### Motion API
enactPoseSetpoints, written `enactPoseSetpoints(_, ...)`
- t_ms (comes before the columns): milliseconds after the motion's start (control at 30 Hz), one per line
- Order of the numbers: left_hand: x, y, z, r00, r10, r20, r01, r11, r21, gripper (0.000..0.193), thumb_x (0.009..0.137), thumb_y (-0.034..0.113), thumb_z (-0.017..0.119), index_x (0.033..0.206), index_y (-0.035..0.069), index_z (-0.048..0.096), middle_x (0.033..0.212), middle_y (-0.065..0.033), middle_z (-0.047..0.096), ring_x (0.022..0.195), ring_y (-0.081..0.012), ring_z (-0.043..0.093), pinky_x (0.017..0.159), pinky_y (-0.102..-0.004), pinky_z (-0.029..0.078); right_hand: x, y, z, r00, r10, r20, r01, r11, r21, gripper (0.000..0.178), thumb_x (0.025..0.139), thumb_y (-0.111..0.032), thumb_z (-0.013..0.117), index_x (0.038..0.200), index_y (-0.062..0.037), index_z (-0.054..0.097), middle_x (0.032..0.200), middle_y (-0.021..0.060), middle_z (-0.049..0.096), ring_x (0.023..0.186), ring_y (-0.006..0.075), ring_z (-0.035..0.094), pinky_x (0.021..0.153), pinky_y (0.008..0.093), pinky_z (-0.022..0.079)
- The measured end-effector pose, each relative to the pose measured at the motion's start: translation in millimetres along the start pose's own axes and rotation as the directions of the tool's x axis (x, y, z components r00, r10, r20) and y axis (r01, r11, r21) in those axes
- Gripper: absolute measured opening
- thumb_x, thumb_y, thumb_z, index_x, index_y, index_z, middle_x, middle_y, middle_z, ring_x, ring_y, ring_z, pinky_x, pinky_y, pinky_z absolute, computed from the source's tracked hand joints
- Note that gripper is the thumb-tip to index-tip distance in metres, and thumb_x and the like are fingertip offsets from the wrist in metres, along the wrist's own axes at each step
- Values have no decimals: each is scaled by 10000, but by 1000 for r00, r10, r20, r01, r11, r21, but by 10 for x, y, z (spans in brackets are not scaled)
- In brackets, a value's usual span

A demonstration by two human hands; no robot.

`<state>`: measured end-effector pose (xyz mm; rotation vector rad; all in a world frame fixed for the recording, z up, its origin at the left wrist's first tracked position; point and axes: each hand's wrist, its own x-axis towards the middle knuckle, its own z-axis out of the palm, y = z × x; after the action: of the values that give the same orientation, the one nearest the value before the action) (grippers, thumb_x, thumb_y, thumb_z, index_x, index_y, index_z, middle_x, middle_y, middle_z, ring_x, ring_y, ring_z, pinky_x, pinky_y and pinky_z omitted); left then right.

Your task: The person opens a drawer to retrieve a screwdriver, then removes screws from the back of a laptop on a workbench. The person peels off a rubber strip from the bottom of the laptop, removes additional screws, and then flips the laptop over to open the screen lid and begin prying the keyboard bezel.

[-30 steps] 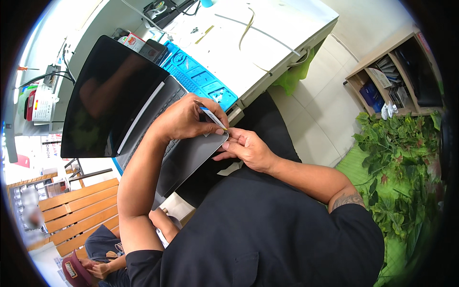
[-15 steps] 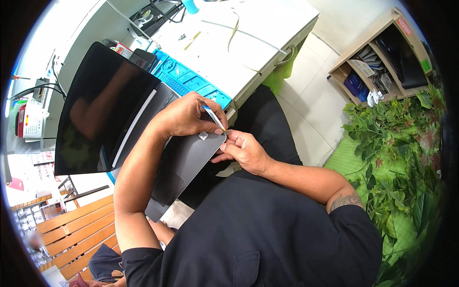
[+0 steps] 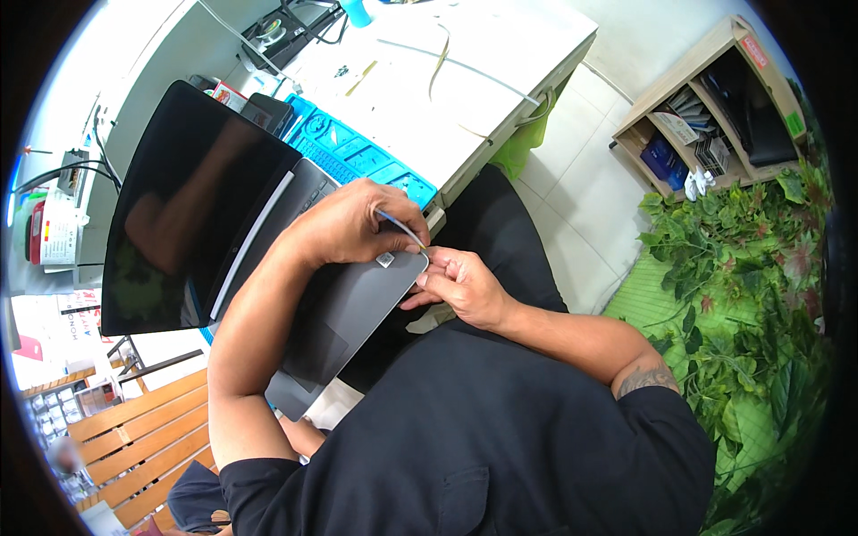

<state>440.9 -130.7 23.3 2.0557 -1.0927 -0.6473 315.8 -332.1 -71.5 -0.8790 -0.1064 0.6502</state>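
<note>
An open dark grey laptop (image 3: 344, 308) rests on my lap, its black screen (image 3: 192, 201) tilted back to the left. My left hand (image 3: 353, 223) lies over the keyboard side and pinches a thin pointed tool (image 3: 400, 229) whose tip meets the laptop's right front corner. My right hand (image 3: 460, 284) holds that same corner from the outside, fingers curled against the edge. A small sticker (image 3: 385, 260) sits on the palm rest just below my left hand.
A white table (image 3: 447, 80) stands ahead with a blue compartment mat (image 3: 357, 161), cables and small parts. A wooden shelf (image 3: 706, 116) and green leafy plants (image 3: 751, 277) are at the right. A wooden slatted bench (image 3: 116, 447) is at the lower left.
The view has shifted slightly, so the laptop and hands sit a little lower and to the right. Both hands stay at the laptop's corner with the tool.
</note>
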Motion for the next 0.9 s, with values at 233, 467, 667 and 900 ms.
enactPoseSetpoints(233,-89,15,48,993,104,-49,-100,992,82,187,825,51,872,979,138,809,894,-49,752,870,-289,740,754,-422,571,-7,-15,-30,1000,4,12,-4,1000,-22,328,1129,-90,544,1414,58,607,1303,134,738,1181,215,736,1002,398,645)
enactPoseSetpoints(467,-59,-1,-22,994,105,6,-105,990,98,194,824,55,875,985,132,799,889,-45,745,889,-293,743,762,-426,573,-10,-53,8,1000,5,9,-5,1000,-7,324,1129,-84,536,1409,60,608,1281,121,738,1181,206,729,1004,400,646)
enactPoseSetpoints(667,-26,42,-69,987,145,64,-153,979,135,233,808,11,860,999,127,792,913,-54,747,895,-296,740,767,-436,578,0,-14,-26,1000,-12,27,11,1000,8,315,1135,-102,549,1404,49,615,1266,113,738,1179,197,724,1000,402,647)
enactPoseSetpoints(900,104,259,-125,983,59,176,-103,963,249,222,768,-23,834,946,98,782,903,-51,751,918,-290,741,758,-432,584,-4,-29,-45,999,-9,50,9,1000,8,304,1131,-85,542,1397,39,621,1257,113,741,1177,198,728,998,409,647)
